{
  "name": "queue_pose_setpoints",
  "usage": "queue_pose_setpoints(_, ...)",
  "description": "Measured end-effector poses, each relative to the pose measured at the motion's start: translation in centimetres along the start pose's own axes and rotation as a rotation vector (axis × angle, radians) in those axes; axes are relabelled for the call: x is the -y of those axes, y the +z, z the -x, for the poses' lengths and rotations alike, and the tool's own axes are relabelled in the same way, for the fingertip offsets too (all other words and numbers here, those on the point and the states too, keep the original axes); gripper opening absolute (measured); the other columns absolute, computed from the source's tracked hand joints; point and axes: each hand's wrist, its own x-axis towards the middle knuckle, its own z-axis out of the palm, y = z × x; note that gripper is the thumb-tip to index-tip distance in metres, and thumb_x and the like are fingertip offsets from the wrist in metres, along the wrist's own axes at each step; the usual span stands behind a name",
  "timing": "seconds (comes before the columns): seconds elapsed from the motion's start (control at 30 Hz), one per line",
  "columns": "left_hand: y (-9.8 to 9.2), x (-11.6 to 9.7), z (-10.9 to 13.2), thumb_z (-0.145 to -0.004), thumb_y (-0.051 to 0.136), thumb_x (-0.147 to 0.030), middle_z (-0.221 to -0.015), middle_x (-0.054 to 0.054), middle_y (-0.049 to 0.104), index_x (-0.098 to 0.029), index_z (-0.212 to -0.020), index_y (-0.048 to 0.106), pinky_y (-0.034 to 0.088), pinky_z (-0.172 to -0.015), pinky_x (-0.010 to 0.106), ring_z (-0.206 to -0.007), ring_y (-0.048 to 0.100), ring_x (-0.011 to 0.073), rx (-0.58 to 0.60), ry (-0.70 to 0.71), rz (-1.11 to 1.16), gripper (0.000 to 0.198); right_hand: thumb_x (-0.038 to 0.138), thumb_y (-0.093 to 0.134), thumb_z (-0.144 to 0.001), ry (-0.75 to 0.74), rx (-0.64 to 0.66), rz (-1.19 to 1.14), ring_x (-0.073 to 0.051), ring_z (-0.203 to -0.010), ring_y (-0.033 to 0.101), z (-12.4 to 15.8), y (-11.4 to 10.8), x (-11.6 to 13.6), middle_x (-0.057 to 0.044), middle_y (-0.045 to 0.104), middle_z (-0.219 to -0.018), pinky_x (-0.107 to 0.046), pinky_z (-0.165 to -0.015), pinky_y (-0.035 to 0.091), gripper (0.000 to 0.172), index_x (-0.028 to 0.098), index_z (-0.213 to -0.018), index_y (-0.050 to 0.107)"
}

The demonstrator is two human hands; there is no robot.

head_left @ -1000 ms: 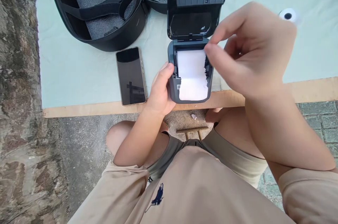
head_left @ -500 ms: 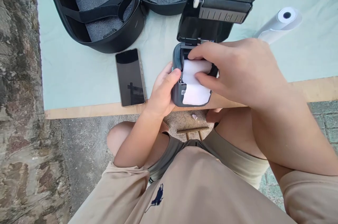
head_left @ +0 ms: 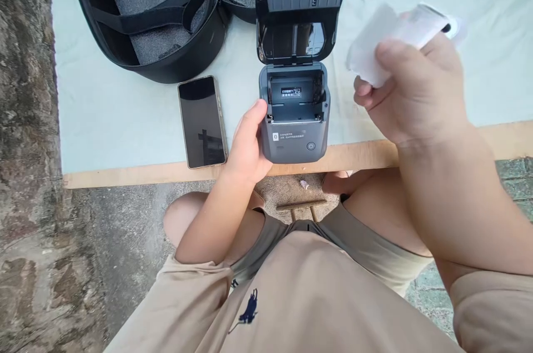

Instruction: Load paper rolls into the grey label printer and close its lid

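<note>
A small dark grey label printer (head_left: 295, 147) stands at the table's near edge with its lid raised. Its paper bay lies bare, showing a printed sticker on the inner wall. My left hand (head_left: 249, 147) grips the printer's left side, thumb on top near the bay. Off to the right and above the table, my right hand (head_left: 420, 86) is closed on a white paper roll (head_left: 372, 45), somewhat blurred, its loose end hanging toward the printer. Behind that hand, another white paper roll (head_left: 460, 32) is mostly hidden.
An open black zippered case (head_left: 183, 59) with grey foam and a strap sits at the back left. A smartphone (head_left: 203, 122) lies left of my left hand. The table (head_left: 137, 120) has a pale green cloth and a wooden front edge. A rough wall (head_left: 29, 147) borders the left.
My right hand has lifted the paper roll out of the printer's bay and carried it right. The printer has shifted slightly left and turned straighter, my left hand still on it.
</note>
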Motion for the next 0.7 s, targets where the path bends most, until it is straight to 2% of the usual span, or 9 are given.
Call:
queue_pose_setpoints(0.13,0.0,0.0,0.0,-0.098,0.042,-0.049,-0.11,0.0,0.078,-0.023,-0.103,0.074,0.052,-0.114,0.038,-0.141,0.054,0.0241,0.015,0.0,0.03,0.041,0.048,0.08,-0.071,-0.123,0.095,0.236,-0.011,-0.063,0.055,0.1,-0.1,-1.2,0.003,0.053,-0.074,-0.03,-0.059,0.047,0.041,0.024,-0.084,0.049)
queue_pose_setpoints(0.2,0.0,0.0,0.0,-0.098,0.043,-0.049,-0.108,0.0,0.079,-0.023,-0.1,0.075,0.052,-0.114,0.038,-0.141,0.054,0.024,0.009,0.0,0.033,0.041,0.041,0.076,-0.076,-0.252,0.114,0.427,-0.013,-0.073,0.057,0.1,-0.4,-1.3,0.001,0.057,-0.083,-0.03,-0.065,0.046,0.035,0.023,-0.089,0.049)
queue_pose_setpoints(0.27,0.0,0.0,0.1,-0.098,0.042,-0.048,-0.107,0.0,0.079,-0.023,-0.099,0.075,0.053,-0.113,0.038,-0.14,0.055,0.024,0.0,0.004,0.031,0.041,0.03,0.073,-0.077,-0.362,0.075,0.652,-0.013,-0.079,0.055,0.1,-0.6,-1.3,-0.001,0.059,-0.095,-0.029,-0.067,0.042,0.032,0.023,-0.099,0.049)
queue_pose_setpoints(0.37,0.1,0.0,0.1,-0.099,0.04,-0.047,-0.106,0.0,0.079,-0.023,-0.102,0.075,0.054,-0.112,0.038,-0.141,0.054,0.0234,-0.004,-0.005,0.039,0.043,0.017,0.067,-0.077,-0.388,0.032,0.973,-0.016,-0.087,0.058,0.0,-0.7,-1.4,-0.002,0.064,-0.106,-0.033,-0.074,0.045,0.046,0.026,-0.117,0.046)
queue_pose_setpoints(0.43,0.1,0.0,0.1,-0.099,0.04,-0.047,-0.105,0.0,0.079,-0.022,-0.103,0.075,0.055,-0.11,0.037,-0.142,0.053,0.0232,-0.005,-0.007,0.047,0.044,0.013,0.063,-0.076,-0.343,0.092,1.107,-0.02,-0.09,0.062,-0.1,-0.5,-1.5,-0.003,0.067,-0.105,-0.037,-0.078,0.047,0.054,0.027,-0.124,0.044)
queue_pose_setpoints(0.5,0.2,-0.1,0.1,-0.099,0.041,-0.048,-0.104,0.001,0.079,-0.022,-0.102,0.075,0.056,-0.109,0.037,-0.143,0.052,0.0234,-0.006,0.002,0.047,0.043,0.011,0.062,-0.074,-0.287,0.158,1.165,-0.024,-0.09,0.064,-0.1,-0.3,-1.5,-0.004,0.069,-0.097,-0.04,-0.077,0.049,0.059,0.025,-0.129,0.043)
queue_pose_setpoints(0.57,0.2,-0.1,0.1,-0.099,0.042,-0.048,-0.103,0.001,0.079,-0.022,-0.101,0.075,0.056,-0.109,0.037,-0.143,0.052,0.0239,-0.005,0.007,0.046,0.042,0.012,0.063,-0.073,-0.302,0.181,1.158,-0.025,-0.094,0.066,0.1,-0.2,-1.2,-0.005,0.069,-0.099,-0.041,-0.078,0.051,0.066,0.023,-0.134,0.041)
queue_pose_setpoints(0.63,0.2,-0.1,0.2,-0.099,0.041,-0.047,-0.103,0.001,0.078,-0.022,-0.098,0.075,0.056,-0.108,0.039,-0.142,0.052,0.0247,-0.001,0.001,0.04,0.042,0.013,0.063,-0.072,-0.444,0.153,1.093,-0.025,-0.104,0.066,0.4,-0.7,-0.6,-0.01,0.067,-0.116,-0.04,-0.081,0.053,0.067,0.02,-0.136,0.042)
queue_pose_setpoints(0.7,0.2,-0.2,0.3,-0.098,0.043,-0.046,-0.103,0.002,0.078,-0.022,-0.097,0.074,0.056,-0.109,0.039,-0.142,0.052,0.0254,-0.003,-0.007,0.03,0.039,0.013,0.061,-0.074,-0.66,0.035,1.013,-0.025,-0.11,0.065,0.6,-1.8,0.1,-0.012,0.063,-0.128,-0.038,-0.083,0.053,0.059,0.017,-0.132,0.05)
